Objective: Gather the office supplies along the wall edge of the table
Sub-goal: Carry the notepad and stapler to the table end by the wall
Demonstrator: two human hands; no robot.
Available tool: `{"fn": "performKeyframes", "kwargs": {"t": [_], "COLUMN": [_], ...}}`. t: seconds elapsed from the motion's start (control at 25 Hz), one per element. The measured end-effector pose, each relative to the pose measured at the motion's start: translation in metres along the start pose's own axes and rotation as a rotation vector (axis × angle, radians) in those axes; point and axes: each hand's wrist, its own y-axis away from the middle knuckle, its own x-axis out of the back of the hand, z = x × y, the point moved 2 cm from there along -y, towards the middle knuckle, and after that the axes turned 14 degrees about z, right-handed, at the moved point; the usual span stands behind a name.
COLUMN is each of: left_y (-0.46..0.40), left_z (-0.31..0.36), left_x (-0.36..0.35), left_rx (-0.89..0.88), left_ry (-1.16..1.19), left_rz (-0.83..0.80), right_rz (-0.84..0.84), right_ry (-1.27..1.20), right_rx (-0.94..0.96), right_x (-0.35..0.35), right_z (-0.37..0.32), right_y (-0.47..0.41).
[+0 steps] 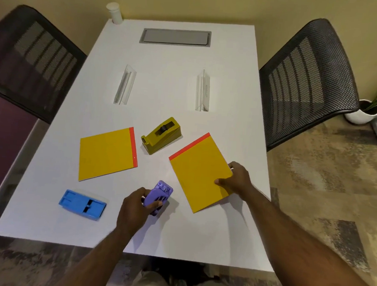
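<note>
Stapler (158,196): purple, low centre of the frame, gripped by left hand (134,208), fingers curled round it.
Right pad (200,172): yellow, red strip; right hand (236,179) pinches its right edge.
Left pad (107,154): flat on the tabletop (165,78), centre-left.
Tape dispenser (161,135): olive, between the pads.
Blue case (82,204): lower left.

left hand (134,208) fingers curled in a grip, right hand (236,179) pinching

Both forearms are bare, with no sleeves, watch or rings visible.
</note>
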Motion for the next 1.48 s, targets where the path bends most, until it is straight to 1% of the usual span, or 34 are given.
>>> {"fn": "performKeyframes", "kwargs": {"t": [0.08,0.24,0.36,0.44,0.6,0.76,0.92,1.08,1.24,1.48], "left_y": [-0.004,-0.017,-0.024,-0.027,-0.028,-0.007,0.023,0.057,0.098,0.175], "left_z": [0.004,0.011,0.023,0.033,0.056,0.089,0.135,0.183,0.234,0.311], "left_x": [0.004,0.014,0.022,0.022,0.008,-0.019,-0.054,-0.097,-0.148,-0.227], "left_rx": [0.025,-0.010,-0.061,-0.090,-0.140,-0.209,-0.263,-0.356,-0.416,-0.409], "left_ry": [0.025,0.078,0.118,0.185,0.232,0.275,0.334,0.287,0.237,0.297], "left_rz": [0.020,0.025,0.013,-0.003,-0.113,-0.236,-0.367,-0.462,-0.475,-0.409], "right_rz": [0.004,0.064,0.181,0.271,0.451,0.617,0.767,0.884,0.931,0.919], "right_ry": [-0.138,-0.329,-0.520,-0.609,-0.738,-0.785,-0.828,-0.887,-0.927,-0.905], "right_rx": [-0.020,-0.041,-0.105,-0.145,-0.242,-0.290,-0.315,-0.318,-0.299,-0.263], "right_x": [0.007,0.023,0.038,0.048,0.068,0.094,0.123,0.160,0.213,0.318], "right_z": [-0.003,-0.006,-0.002,0.005,0.033,0.071,0.107,0.148,0.198,0.278], "right_y": [0.014,0.049,0.086,0.112,0.172,0.230,0.267,0.288,0.297,0.303]}}
